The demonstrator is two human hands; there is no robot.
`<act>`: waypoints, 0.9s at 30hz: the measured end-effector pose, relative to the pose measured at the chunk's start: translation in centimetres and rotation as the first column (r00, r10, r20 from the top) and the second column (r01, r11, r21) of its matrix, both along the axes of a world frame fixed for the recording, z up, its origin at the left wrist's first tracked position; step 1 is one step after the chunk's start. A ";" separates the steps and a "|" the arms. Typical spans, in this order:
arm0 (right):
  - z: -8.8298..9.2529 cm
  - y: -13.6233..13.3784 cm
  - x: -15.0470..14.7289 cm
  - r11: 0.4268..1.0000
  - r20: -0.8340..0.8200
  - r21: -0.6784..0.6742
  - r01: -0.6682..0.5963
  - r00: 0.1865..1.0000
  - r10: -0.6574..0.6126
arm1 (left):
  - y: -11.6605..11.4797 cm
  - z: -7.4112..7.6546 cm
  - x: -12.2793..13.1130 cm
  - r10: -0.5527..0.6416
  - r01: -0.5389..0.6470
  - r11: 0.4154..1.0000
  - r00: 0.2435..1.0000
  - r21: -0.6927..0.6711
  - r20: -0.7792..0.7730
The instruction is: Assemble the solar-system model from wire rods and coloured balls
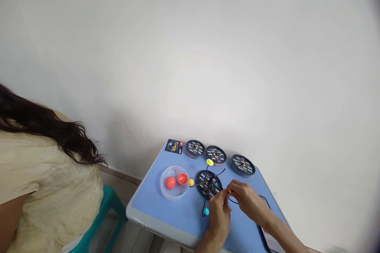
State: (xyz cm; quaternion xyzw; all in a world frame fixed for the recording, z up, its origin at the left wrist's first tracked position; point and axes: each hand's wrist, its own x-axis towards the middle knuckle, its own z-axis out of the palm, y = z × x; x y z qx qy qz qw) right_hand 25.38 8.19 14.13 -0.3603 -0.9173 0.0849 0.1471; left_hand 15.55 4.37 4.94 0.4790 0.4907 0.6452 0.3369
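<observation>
A toy planet model [210, 184] stands on the blue table, with thin black arms spreading from its round printed base. A yellow half-shell [210, 162], a yellow-orange ball [191, 182] and a turquoise ball [206, 211] sit on arm ends. At the model's near right edge, my left hand [220, 214] and my right hand [247, 201] meet with their fingers pinched together. Between the fingertips shows a small orange piece [229, 192], mostly covered. A black arm passes below my right hand.
Left of the model, a clear round tub [165, 193] holds a red ball [170, 183], a red half-shell [182, 178] and tiny bits. Several round black discs [216, 154] and a printed card [174, 146] line the wall side. A phone-like device [270, 241] lies under my right forearm. A person [56, 170] sits at left.
</observation>
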 end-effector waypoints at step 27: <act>0.2 0.8 -0.1 0.988 -0.097 -0.153 0.016 0.995 -0.031 | 0.1 -0.2 -0.1 -0.011 0.010 1.000 1.000 -0.027 -0.023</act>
